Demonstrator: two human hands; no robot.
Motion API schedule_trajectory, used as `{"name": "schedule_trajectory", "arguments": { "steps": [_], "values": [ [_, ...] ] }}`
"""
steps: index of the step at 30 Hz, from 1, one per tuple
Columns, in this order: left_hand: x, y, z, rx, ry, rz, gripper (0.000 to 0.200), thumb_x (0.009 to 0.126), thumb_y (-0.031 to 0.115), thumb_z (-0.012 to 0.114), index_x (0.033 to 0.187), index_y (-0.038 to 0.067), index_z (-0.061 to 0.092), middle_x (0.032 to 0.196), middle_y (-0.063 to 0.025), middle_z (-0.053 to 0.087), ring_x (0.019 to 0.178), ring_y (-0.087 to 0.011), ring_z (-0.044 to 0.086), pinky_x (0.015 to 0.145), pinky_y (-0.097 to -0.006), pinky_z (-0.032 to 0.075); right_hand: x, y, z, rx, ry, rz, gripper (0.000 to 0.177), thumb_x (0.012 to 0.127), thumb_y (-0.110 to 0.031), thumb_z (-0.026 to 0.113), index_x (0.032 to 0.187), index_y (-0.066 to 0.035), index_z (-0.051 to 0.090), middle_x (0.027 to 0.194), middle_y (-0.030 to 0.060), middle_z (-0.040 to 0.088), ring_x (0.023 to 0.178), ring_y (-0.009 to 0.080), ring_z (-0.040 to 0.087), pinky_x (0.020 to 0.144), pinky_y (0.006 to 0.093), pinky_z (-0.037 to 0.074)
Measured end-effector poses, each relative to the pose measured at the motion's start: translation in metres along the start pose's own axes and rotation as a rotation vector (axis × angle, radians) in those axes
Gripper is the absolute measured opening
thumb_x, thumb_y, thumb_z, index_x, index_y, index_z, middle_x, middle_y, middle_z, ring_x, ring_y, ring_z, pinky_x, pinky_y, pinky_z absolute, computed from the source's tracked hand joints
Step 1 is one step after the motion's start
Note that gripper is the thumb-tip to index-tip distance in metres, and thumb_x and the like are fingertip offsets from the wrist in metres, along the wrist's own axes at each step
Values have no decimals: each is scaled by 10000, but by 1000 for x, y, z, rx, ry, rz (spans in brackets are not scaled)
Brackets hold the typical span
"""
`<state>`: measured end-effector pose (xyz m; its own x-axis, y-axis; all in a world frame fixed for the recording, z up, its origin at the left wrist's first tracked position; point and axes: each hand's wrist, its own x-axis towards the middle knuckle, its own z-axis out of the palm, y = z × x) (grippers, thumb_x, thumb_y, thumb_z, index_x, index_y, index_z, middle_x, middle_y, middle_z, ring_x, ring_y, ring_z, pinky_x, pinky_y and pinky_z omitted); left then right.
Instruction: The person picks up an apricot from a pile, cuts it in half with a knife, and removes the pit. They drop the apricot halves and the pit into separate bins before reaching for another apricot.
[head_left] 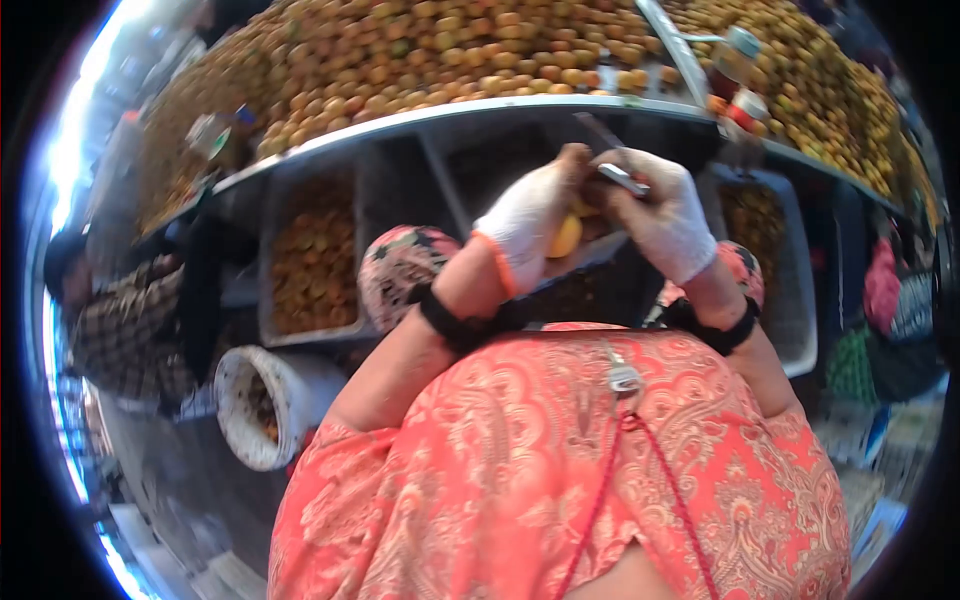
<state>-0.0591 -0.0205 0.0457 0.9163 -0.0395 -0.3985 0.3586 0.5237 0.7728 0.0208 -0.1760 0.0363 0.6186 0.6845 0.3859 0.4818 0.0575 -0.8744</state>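
Both my hands wear white fingerless gloves and meet in front of me, below the metal table edge. My left hand has its fingers drawn together near the top; a yellow fruit piece shows beside its palm, and whether the fingers hold it is unclear. Wrapped round a knife is my right hand, with a thin blade pointing up and to the left. The fingertips of the two hands are close together.
Orange-yellow fruits cover the table, edged by a metal rim. Crates of fruit stand at left and right. A white bucket is at lower left. A person in checked clothing sits at the left; bottles stand upper right.
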Motion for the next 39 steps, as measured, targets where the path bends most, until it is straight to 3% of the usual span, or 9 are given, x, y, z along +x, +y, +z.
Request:
{"name": "schedule_trajectory", "arguments": {
  "steps": [6,14,18,19,20,24,28,33,39],
  "values": [
    [-21,32,-55,225,48,141,409,988,522,545,1024,119,610,817,-4,585,694,-90,572,492,-213,413,13,4,9,466,178,335,119,965,-137,630,975,-19,650,759,-1,603,566,22,489,474,193,372],
    [-30,81,-318,373,923,501,301,930,306,695,1100,57,692,909,-22,674,725,-109,598,600,-287,478,11,26,5,180,266,631,158,905,-197,709,923,-66,623,672,-26,549,479,52,472,419,223,359],
    [-62,128,-407,1181,1593,17,639,860,490,682,1194,-53,635,1174,-237,675,1081,-309,648,939,-392,484,7,46,-4,132,311,594,137,881,-161,707,911,-75,604,698,-24,546,517,67,487,455,242,394],
    [-55,137,-439,1234,1612,197,501,898,446,655,1082,-20,676,944,-133,698,777,-232,637,741,-397,517,7,51,-5,195,338,610,117,895,-151,688,924,-79,600,696,-29,536,513,64,483,454,238,392],
    [-37,147,-433,1063,1436,353,519,906,351,660,1250,-33,601,1124,-183,689,1005,-260,655,837,-374,514,8,55,-6,259,359,624,98,909,-141,668,938,-83,596,695,-34,526,509,61,479,454,233,390],
    [50,153,-249,658,814,560,320,915,279,656,1158,70,659,910,-24,647,745,-98,556,612,-257,436,9,64,-6,579,390,607,75,992,-182,593,989,-107,587,714,-44,514,521,47,472,443,221,402],
    [145,144,-134,1107,471,505,256,911,175,631,1134,63,689,946,-4,665,836,-96,601,722,-242,481,6,84,-19,367,302,667,154,1000,-217,578,1029,-67,588,748,-23,556,623,57,540,535,253,438],
    [249,115,-64,1649,240,563,373,862,140,632,1231,115,681,1169,-95,706,1063,-212,669,943,-295,499,-2,102,-34,7,322,665,270,873,-232,645,981,11,596,887,219,664,899,365,657,799,408,495],
    [319,113,-31,2167,157,217,565,848,10,489,1380,181,571,1369,-126,565,1249,-335,555,1036,-403,469,-7,98,-58,81,254,719,211,890,-199,609,975,-6,602,839,179,657,811,309,665,734,382,501]
  ]
}}
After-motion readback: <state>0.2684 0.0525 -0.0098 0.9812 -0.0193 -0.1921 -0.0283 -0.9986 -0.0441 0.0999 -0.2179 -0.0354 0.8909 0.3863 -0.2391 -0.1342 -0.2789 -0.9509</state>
